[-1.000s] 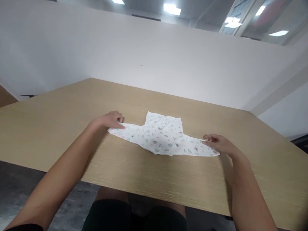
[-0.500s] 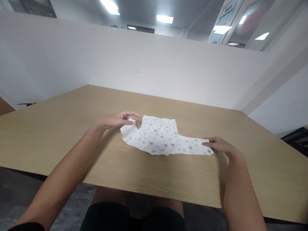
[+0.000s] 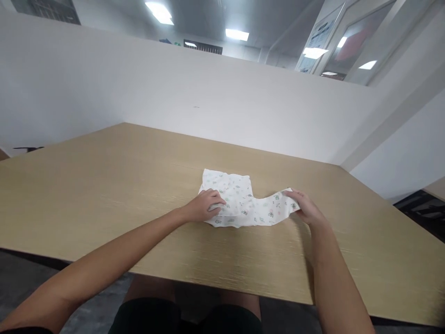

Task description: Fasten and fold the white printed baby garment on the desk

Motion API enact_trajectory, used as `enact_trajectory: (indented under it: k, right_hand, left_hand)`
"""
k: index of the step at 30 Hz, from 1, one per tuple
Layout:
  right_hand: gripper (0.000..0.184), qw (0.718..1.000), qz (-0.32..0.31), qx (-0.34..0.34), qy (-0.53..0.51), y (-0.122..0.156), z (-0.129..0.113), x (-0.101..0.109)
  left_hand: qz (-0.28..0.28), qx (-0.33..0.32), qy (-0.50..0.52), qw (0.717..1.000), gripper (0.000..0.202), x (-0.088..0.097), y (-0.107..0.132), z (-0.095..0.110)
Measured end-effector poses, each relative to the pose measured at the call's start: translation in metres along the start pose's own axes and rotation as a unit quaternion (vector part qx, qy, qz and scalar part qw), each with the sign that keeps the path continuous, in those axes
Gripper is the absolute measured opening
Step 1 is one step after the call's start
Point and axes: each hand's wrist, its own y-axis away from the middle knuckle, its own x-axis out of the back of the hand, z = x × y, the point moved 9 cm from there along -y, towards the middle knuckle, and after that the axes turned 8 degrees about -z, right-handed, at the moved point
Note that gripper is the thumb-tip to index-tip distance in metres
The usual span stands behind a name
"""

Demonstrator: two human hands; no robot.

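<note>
A small white garment (image 3: 243, 199) printed with tiny green and grey figures lies on the wooden table (image 3: 104, 185). Its left sleeve is folded in over the body. My left hand (image 3: 205, 205) rests on that folded part, fingers curled down on the cloth. My right hand (image 3: 303, 207) pinches the end of the right sleeve, which is lifted a little off the table.
A white partition wall runs behind the table and along its right side. The table's near edge crosses the lower part of the view, with my legs in dark shorts (image 3: 149, 315) under it. Ceiling lights show above the wall.
My left hand has carried the left sleeve rightward and laid it over the garment's body. My right hand has moved left with the right sleeve end and raised it slightly.
</note>
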Motion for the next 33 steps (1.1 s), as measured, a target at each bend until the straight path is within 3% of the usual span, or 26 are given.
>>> enact_trajectory:
  k: [4,6,9,12,15,17,19,21,22,24,25,27,30,33]
  right_hand:
    - [0.052,0.997,0.000,0.053,-0.051,-0.010,-0.007,-0.061]
    - [0.050,0.996,-0.030,0.079,-0.031,-0.014,-0.004,-0.095]
    - [0.053,0.976,-0.165,0.109,0.090,-0.012,0.004,-0.151]
    - [0.050,0.943,-0.204,0.136,0.224,-0.008,0.008,-0.174]
    - [0.040,0.924,-0.203,0.165,0.280,-0.002,-0.002,-0.178]
    - [0.040,0.917,-0.249,0.152,0.273,0.005,-0.005,-0.182]
    - [0.047,0.913,-0.310,0.101,0.244,0.012,-0.002,-0.185]
    - [0.049,0.923,-0.322,0.068,0.198,0.013,0.001,-0.180]
    - [0.047,0.939,-0.289,0.074,0.175,0.009,0.000,-0.171]
    - [0.044,0.971,-0.145,0.120,0.147,-0.006,-0.005,-0.140]
    - [0.042,0.976,-0.054,0.143,0.154,-0.013,-0.005,-0.121]
    - [0.041,0.959,0.095,0.165,0.209,-0.023,-0.001,-0.091]
    - [0.044,0.933,0.156,0.131,0.298,-0.045,0.013,-0.074]
    - [0.045,0.921,0.169,0.094,0.338,-0.064,0.020,-0.069]
  left_hand:
    - [-0.005,-0.020,-0.037,0.999,0.026,-0.006,0.001,0.000]
    - [0.009,-0.024,-0.036,0.999,0.023,-0.003,-0.001,0.002]
    - [0.069,-0.012,-0.040,0.997,0.021,0.010,-0.001,0.000]
    - [0.165,0.036,-0.020,0.985,0.024,0.032,0.004,-0.016]
    - [0.233,0.112,-0.008,0.966,0.022,0.050,0.011,-0.043]
    - [0.253,0.165,-0.014,0.953,0.023,0.057,0.014,-0.060]
    - [0.250,0.216,-0.014,0.944,0.028,0.060,0.016,-0.077]
    - [0.221,0.263,-0.015,0.939,0.037,0.059,0.015,-0.088]
    - [0.196,0.281,-0.021,0.939,0.044,0.056,0.014,-0.092]
    - [0.133,0.307,-0.043,0.941,0.053,0.048,0.010,-0.097]
    - [0.100,0.313,-0.056,0.943,0.054,0.043,0.008,-0.098]
    - [0.047,0.313,-0.075,0.946,0.052,0.035,0.004,-0.099]
    - [0.023,0.288,-0.079,0.954,0.053,0.028,-0.002,-0.098]
    - [0.065,0.239,-0.025,0.969,0.055,0.031,-0.008,-0.095]
